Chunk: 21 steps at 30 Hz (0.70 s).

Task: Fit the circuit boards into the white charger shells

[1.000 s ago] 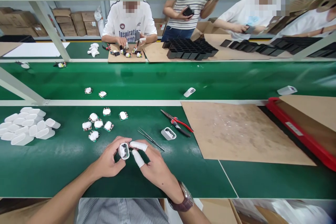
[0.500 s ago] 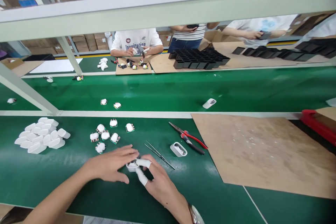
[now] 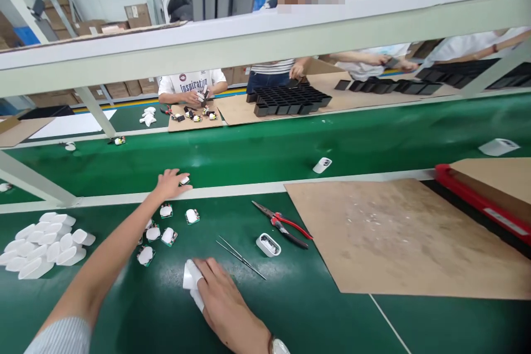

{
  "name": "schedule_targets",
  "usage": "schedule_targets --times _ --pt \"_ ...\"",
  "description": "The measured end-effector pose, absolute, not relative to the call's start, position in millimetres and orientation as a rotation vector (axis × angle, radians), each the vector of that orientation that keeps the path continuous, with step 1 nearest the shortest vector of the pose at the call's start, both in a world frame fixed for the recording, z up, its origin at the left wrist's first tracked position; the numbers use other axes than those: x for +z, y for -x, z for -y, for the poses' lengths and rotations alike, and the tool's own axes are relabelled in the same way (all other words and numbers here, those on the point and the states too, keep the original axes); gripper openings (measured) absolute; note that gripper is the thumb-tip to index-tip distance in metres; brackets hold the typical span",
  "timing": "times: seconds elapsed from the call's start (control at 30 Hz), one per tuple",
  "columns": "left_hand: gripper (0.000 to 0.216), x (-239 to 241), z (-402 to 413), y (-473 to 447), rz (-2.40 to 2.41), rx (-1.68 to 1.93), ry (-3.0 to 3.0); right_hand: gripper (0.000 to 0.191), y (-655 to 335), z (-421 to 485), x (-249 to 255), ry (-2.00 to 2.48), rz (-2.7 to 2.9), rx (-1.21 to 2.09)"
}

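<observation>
My left hand (image 3: 169, 184) is stretched out over the green belt, its fingers spread around a small circuit board with a white top (image 3: 185, 180). I cannot tell whether the fingers touch it. My right hand (image 3: 222, 293), with white finger cots on its fingertips, grips a white plastic housing (image 3: 189, 274) just above the near table. Between my two hands lie several boards with white tops (image 3: 168, 236). Tweezers (image 3: 240, 257) rest beyond my right hand, and to their right stands another white housing (image 3: 269, 244) with parts inside. Red-and-black long-nose pliers (image 3: 283, 225) lie beyond it.
A cluster of white housings (image 3: 39, 243) sits at the left. Brown cardboard (image 3: 385, 238) covers the right side, beside a red-edged box (image 3: 481, 199). One white housing (image 3: 322, 165) lies on the belt (image 3: 249, 152). A shelf beam (image 3: 249, 47) crosses above; co-workers sit and stand beyond.
My left hand has left the housing and reached forward to the board on the belt. My right hand keeps the housing, now turned on its side. The view has shifted.
</observation>
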<state>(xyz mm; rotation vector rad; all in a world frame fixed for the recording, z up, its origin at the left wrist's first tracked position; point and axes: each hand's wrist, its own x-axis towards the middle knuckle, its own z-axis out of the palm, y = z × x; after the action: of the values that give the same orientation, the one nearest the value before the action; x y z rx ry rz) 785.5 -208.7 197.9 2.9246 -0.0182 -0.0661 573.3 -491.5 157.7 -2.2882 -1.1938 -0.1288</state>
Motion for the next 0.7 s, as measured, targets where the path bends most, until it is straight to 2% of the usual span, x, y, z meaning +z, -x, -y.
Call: schedule_targets --times 0.1,0.17,0.23,0.43,0.53,0.6,0.7 --pt "0.036 190 231 -790 0.126 -0.023 -2.924 0.056 -572 493 154 2.198 1.126 -0.157" --pt "0.03 193 227 -787 0.174 0.011 -2.917 0.07 -571 499 158 2.116 0.997 -0.128" --pt "0.028 202 209 -772 0.195 0.05 -2.917 0.074 -570 505 163 2.06 0.896 -0.062" --pt "0.035 221 127 -682 0.06 0.068 -2.962 0.062 -566 509 162 2.102 0.99 -0.073" --pt "0.049 220 101 -645 -0.016 0.021 -2.948 0.072 -566 516 163 2.184 1.047 -0.019" --pt "0.059 225 99 -626 -0.088 0.12 -2.937 0.074 -570 525 166 2.186 1.09 -0.008" --pt "0.063 243 128 -600 -0.116 0.388 -2.809 0.058 -586 538 165 2.244 1.057 -0.171"
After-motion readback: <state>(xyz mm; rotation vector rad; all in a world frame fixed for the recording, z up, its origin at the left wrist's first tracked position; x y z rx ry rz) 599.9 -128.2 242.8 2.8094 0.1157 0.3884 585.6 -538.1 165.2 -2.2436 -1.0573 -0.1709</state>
